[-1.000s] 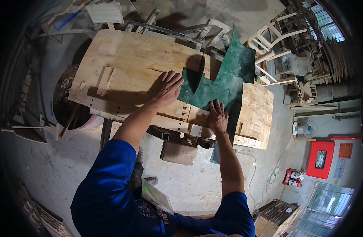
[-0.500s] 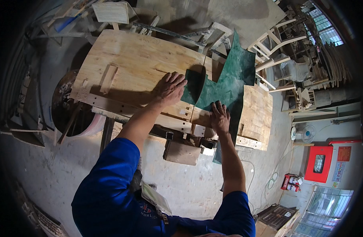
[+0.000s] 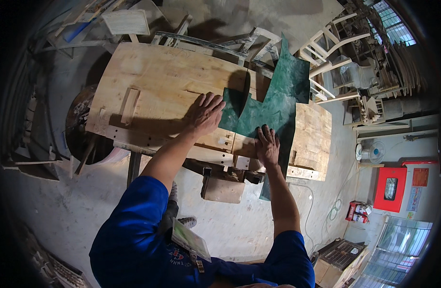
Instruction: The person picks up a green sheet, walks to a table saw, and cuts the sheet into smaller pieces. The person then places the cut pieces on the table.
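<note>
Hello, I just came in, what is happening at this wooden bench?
A person in a blue shirt leans over a wooden workbench in a workshop. The left hand lies flat, fingers spread, at the edge of a dark green sheet. The right hand presses down on the sheet's near part. The sheet is spread over the bench top, and its lower end hangs past the front edge. White wooden chair frames stand behind the bench.

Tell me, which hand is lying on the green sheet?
The right hand lies flat on the green sheet. The left hand rests on the bare wooden board, its fingertips just at the sheet's edge.
</note>
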The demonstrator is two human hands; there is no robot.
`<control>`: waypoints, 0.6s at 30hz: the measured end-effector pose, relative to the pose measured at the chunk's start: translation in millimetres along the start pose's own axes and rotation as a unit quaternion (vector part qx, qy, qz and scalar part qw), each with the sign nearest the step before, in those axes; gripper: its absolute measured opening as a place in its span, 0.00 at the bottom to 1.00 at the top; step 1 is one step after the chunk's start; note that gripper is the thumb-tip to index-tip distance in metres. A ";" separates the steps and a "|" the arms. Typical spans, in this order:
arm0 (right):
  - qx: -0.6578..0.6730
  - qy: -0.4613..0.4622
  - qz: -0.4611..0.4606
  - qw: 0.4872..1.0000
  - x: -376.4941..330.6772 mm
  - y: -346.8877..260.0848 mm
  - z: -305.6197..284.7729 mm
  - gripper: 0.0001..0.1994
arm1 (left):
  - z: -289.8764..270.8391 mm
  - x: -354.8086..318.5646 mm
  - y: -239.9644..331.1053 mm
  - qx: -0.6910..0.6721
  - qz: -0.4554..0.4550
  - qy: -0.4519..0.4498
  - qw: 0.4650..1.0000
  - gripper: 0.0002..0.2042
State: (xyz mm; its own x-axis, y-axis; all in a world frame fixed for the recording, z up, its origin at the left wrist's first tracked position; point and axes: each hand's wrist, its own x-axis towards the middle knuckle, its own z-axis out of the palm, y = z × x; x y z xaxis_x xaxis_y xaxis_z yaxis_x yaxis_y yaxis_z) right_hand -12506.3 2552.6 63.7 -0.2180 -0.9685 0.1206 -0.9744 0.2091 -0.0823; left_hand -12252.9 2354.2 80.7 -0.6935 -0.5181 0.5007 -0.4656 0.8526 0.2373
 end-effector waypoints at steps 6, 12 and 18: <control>0.015 0.018 0.009 1.000 1.3 1.1 -1.1 0.28 | -2.7 8.6 -4.6 -0.006 -0.005 -0.033 0.999 0.21; 0.030 0.003 0.055 0.998 4.7 -1.2 -5.1 0.30 | -9.4 21.7 -9.8 -0.031 -0.019 -0.061 0.997 0.20; 0.069 0.160 0.238 0.955 7.1 44.9 -18.2 0.41 | -0.1 40.6 -14.6 -0.077 -0.025 -0.001 0.997 0.20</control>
State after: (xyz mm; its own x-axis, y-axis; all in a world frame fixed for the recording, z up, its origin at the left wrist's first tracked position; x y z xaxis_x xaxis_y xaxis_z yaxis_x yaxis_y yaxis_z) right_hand -12552.6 2557.5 78.9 -0.6624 -0.6720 0.3312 -0.7485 0.5747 -0.3309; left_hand -12274.2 2320.7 97.6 -0.6732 -0.5602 0.4826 -0.4097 0.8260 0.3872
